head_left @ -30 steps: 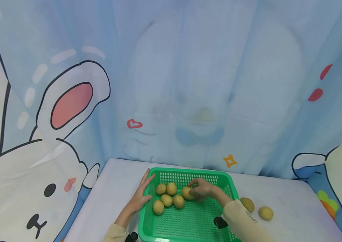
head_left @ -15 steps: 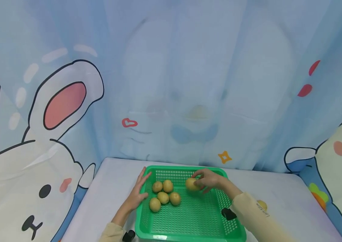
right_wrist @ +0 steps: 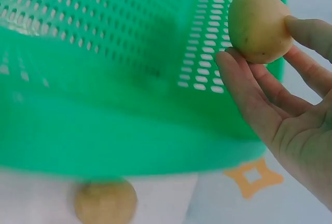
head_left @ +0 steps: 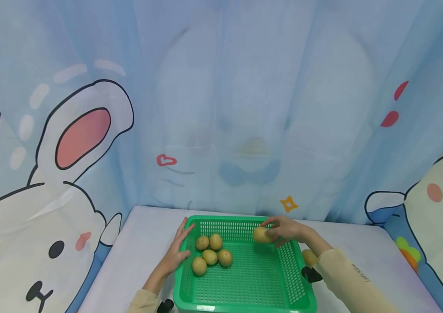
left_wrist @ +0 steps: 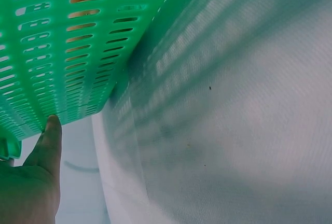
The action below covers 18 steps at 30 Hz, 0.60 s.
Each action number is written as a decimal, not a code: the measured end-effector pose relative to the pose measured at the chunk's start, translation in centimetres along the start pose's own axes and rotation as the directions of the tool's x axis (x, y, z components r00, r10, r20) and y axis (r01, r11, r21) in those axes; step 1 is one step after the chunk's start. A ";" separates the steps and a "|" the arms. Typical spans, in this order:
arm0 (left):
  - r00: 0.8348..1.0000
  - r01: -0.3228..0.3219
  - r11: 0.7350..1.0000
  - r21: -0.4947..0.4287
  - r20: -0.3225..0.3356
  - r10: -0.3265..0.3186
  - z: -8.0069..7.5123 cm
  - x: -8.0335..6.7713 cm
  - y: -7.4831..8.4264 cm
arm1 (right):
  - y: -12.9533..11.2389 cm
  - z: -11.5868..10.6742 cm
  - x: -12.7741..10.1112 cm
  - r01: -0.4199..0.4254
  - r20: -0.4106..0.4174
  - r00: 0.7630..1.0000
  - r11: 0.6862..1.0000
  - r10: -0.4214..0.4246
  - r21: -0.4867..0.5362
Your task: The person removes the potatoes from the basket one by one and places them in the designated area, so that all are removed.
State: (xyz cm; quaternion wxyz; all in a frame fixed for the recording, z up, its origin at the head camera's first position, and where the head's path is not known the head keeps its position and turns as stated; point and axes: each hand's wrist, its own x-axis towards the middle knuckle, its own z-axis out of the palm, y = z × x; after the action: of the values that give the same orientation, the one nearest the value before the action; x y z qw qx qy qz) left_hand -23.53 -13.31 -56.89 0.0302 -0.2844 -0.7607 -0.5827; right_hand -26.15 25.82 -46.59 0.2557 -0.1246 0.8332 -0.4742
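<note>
The right hand (head_left: 285,229) pinches a potato (head_left: 261,234) in curled fingers (right_wrist: 244,86) above the green basket's (head_left: 244,300) far right corner. The left hand (head_left: 176,248), fingers straight and relaxed, rests against the basket's left wall on the tabletop (head_left: 143,243).

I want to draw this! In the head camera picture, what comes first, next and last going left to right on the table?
Left hand → five potatoes in the basket → potato in the right hand → right hand → potato on the table.
</note>
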 end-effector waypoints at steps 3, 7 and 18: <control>1.000 -0.003 1.000 0.006 0.002 0.003 0.1 0.0 -0.1 | 0.1 -1.3 -0.7 0.013 -0.008 1.000 1.000 -0.013 0.012; 1.000 0.002 1.000 -0.001 -0.003 -0.002 0.1 0.0 -0.1 | 0.2 -3.0 -1.9 0.015 -0.035 0.999 1.000 -0.015 0.011; 1.000 -0.011 1.000 -0.002 0.000 0.011 0.1 0.0 -0.2 | 2.5 -7.1 -5.4 -0.031 -0.086 0.996 0.999 0.029 -0.016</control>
State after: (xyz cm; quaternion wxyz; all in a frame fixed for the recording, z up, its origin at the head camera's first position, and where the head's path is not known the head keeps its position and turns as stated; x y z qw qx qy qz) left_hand -23.56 -13.29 -57.05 0.0331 -0.2889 -0.7586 -0.5831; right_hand -25.35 34.71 -44.08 0.2254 -0.0938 0.8494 -0.4678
